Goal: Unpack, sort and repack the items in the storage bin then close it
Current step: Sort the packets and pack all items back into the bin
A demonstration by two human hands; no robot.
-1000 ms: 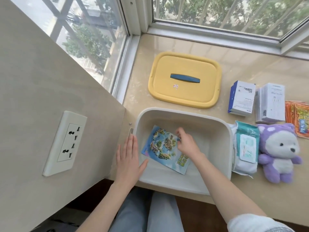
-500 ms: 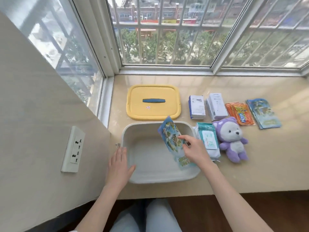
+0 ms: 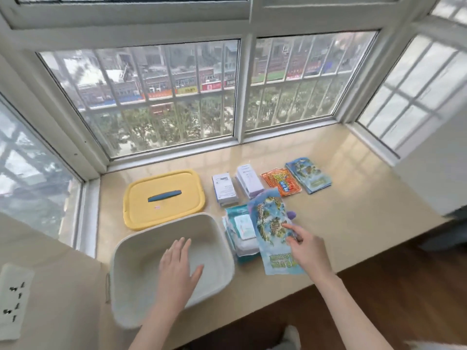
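Now the blue packet (image 3: 271,231) is held up, to the right of the white bin (image 3: 141,261).
The right hand (image 3: 307,248) pinches the blue packet over the wipes pack (image 3: 240,231) and a purple toy (image 3: 292,215). The left hand (image 3: 177,269) is flat, fingers spread, over the white bin. The yellow lid (image 3: 164,200) lies behind the bin on the sill (image 3: 353,210). Two white boxes (image 3: 225,190), orange packets (image 3: 283,183) and more blue packets (image 3: 308,176) lie farther back.

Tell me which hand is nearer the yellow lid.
Left. The left hand is spread over the white storage bin, just in front of the yellow lid. The right hand is farther to the right, pinching a blue packet over the wipes pack.
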